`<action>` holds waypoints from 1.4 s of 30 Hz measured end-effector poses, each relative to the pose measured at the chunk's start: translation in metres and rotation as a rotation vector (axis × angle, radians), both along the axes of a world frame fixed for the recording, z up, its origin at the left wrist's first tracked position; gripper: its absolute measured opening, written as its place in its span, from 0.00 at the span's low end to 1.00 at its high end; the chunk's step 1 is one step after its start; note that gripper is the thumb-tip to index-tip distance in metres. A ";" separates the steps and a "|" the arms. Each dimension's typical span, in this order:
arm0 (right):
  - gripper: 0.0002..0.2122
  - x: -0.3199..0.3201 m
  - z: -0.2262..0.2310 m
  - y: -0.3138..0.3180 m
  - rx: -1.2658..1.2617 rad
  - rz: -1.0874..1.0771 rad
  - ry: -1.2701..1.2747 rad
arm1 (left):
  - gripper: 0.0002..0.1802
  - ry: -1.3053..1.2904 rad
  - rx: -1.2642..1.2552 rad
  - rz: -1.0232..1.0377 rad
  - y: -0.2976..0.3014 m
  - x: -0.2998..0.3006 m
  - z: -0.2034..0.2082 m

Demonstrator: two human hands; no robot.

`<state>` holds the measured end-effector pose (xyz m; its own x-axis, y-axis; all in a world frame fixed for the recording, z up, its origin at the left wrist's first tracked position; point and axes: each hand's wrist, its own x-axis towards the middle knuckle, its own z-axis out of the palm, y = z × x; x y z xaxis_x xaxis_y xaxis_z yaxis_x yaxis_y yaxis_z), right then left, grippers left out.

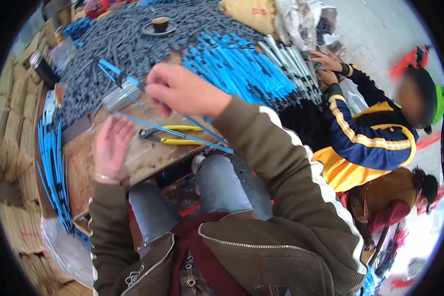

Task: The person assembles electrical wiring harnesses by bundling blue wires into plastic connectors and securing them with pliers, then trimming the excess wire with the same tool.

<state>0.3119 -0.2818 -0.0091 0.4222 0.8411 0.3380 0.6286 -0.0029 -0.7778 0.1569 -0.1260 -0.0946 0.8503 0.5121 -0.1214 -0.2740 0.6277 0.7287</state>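
Pinching a blue rod in her right hand, left hand open below; few done, big blue pile beyond waits.

Right hand pinches thin blue rods above yellow-handled pliers; left hand open.

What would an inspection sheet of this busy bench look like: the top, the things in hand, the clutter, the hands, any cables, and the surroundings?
Surface: worn wooden board, mostly covered.
Job's things: thin blue rods run from the right hand across the board.
Clutter: yellow-handled pliers; grey pile of small parts; heap of blue rods; cup on saucer.
Grippers: right hand closed on rods; left hand open, palm up, empty.
Cables: nothing seen.
Surroundings: co-worker in blue and yellow jacket sorting rods; cardboard boxes at left.
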 end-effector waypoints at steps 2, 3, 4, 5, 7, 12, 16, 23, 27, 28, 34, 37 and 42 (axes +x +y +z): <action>0.07 -0.017 0.002 -0.007 -0.051 0.254 0.383 | 0.12 -0.099 -0.150 -0.072 0.015 0.005 0.002; 0.07 -0.016 -0.002 -0.007 -0.054 0.276 0.390 | 0.11 -0.256 -0.099 -0.229 0.024 0.007 -0.003; 0.07 -0.014 -0.010 -0.008 0.048 0.114 0.258 | 0.11 -0.410 -0.045 -0.386 0.031 0.007 -0.009; 0.06 -0.011 -0.014 -0.010 0.151 -0.049 0.125 | 0.11 -0.563 0.012 -0.544 0.037 0.005 -0.012; 0.06 -0.001 0.008 -0.022 0.195 -0.028 0.274 | 0.10 -0.489 -0.061 -0.349 0.045 0.002 -0.012; 0.07 -0.029 0.018 -0.013 -0.070 0.235 0.700 | 0.09 -0.120 -0.253 0.110 -0.008 0.015 0.040; 0.10 -0.042 -0.046 0.000 0.086 -0.094 -0.238 | 0.08 -0.198 -0.037 0.078 -0.022 0.026 0.035; 0.08 0.012 -0.066 -0.006 -0.173 -0.024 -0.287 | 0.08 -0.228 0.087 -0.116 0.003 0.015 -0.012; 0.07 0.071 -0.086 -0.001 -0.542 -0.478 -0.638 | 0.08 -0.408 -0.095 -0.344 0.015 0.012 -0.019; 0.07 0.073 -0.089 -0.001 -0.570 -0.475 -0.682 | 0.08 -0.406 -0.073 -0.378 0.014 0.012 -0.017; 0.05 0.076 -0.092 0.009 -0.645 -0.535 -0.758 | 0.08 -0.329 -0.022 -0.265 0.014 0.013 -0.020; 0.06 0.078 -0.096 0.001 -0.617 -0.631 -0.731 | 0.09 -0.276 -0.136 -0.104 0.014 0.016 -0.023; 0.09 0.047 -0.045 -0.027 -0.254 -0.553 -0.604 | 0.09 -0.278 -0.156 -0.078 0.021 0.014 -0.032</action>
<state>0.3594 -0.3085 -0.0539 0.6021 0.6481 0.4664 0.7919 -0.5596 -0.2446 0.1712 -0.1048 -0.1264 0.8978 0.4376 0.0496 -0.3959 0.7526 0.5261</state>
